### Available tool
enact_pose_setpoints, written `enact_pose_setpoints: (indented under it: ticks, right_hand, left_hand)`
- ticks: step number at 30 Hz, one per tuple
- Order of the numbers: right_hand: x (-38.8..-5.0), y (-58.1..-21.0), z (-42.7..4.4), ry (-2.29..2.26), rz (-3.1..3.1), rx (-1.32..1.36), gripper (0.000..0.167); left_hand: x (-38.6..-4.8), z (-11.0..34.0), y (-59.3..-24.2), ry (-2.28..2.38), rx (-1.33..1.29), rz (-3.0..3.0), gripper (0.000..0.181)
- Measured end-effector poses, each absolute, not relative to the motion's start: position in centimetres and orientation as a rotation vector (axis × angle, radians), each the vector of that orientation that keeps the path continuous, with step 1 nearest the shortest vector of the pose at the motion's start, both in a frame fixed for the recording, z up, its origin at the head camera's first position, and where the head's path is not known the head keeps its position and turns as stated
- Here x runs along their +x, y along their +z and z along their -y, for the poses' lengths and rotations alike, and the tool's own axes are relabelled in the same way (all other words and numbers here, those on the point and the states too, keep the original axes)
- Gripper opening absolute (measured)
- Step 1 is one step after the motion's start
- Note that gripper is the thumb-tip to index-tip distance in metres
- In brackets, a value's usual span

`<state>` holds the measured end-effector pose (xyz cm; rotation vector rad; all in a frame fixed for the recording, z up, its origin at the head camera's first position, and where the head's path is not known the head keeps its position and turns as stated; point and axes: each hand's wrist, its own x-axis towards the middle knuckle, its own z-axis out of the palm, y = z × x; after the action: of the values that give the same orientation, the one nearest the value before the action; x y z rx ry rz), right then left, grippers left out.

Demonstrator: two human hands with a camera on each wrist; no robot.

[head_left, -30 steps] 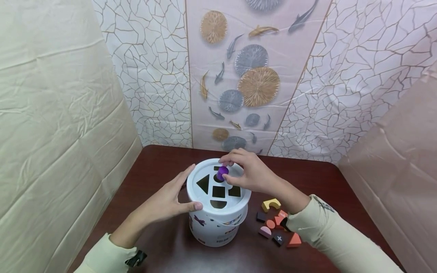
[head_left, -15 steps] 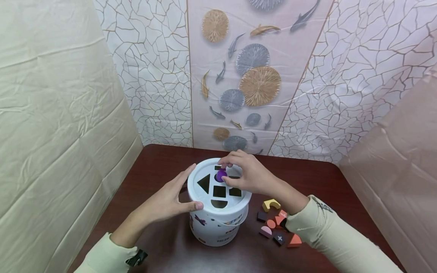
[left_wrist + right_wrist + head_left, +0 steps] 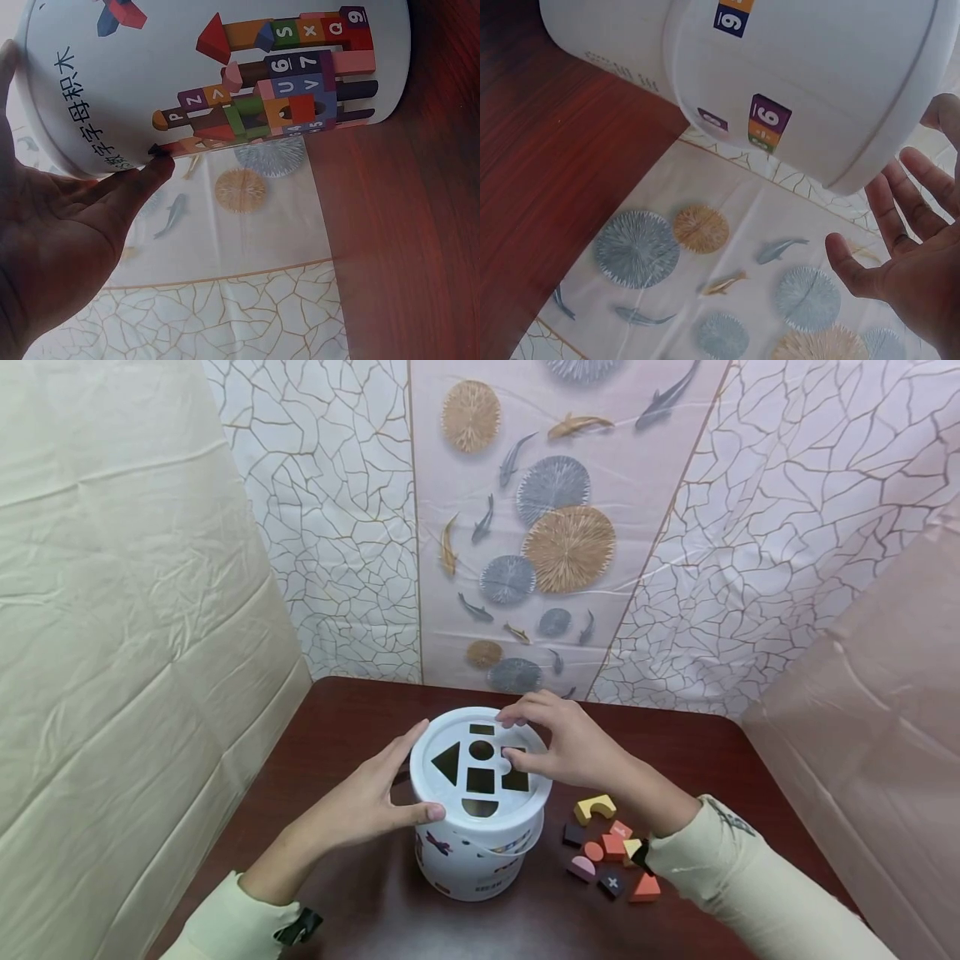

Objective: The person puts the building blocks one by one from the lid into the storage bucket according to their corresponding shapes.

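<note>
A white bucket (image 3: pixel 472 868) stands on the dark red table, its white lid (image 3: pixel 431 797) cut with shaped holes, including a triangle, a circle and a square. My left hand (image 3: pixel 360 797) rests against the bucket's left side, thumb at the front of the rim and nearly straight fingers farther back. In the left wrist view those fingers (image 3: pixel 139 184) touch the printed wall. My right hand (image 3: pixel 566 743) hovers over the lid's right part, fingers loosely bent and apart, nothing between them. The right wrist view shows the same hand (image 3: pixel 907 247) beside the rim. No purple block is in sight.
Right of the bucket lie several loose blocks: a yellow arch (image 3: pixel 595 808), a pink half-round (image 3: pixel 582 868), an orange triangle (image 3: pixel 645 887) and dark ones (image 3: pixel 611 884). The bucket's handle (image 3: pixel 534 843) hangs at its right. Patterned cloth (image 3: pixel 517 527) covers the wall behind.
The purple cylinder that my right hand pinched at the round hole has gone from view, and the hole shows dark. The right hand has drawn slightly right; the left stays put.
</note>
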<state>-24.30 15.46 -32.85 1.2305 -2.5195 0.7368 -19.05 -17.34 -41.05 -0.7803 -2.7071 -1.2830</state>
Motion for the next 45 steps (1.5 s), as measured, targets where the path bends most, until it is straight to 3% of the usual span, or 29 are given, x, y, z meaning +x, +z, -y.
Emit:
enact_pose_setpoints:
  ticks: [20,45]
  right_hand:
    - [-22.9,-33.7,-21.6,0.704,2.552,1.019,0.034]
    - [-22.0,-38.5,-27.8,0.625,2.55,0.815,0.028]
  left_hand:
    - [-19.1,17.4,-40.8,-1.277,-0.792,2.726,0.121]
    - [-18.9,17.5,-40.5,-1.238,-0.79,2.748,0.119]
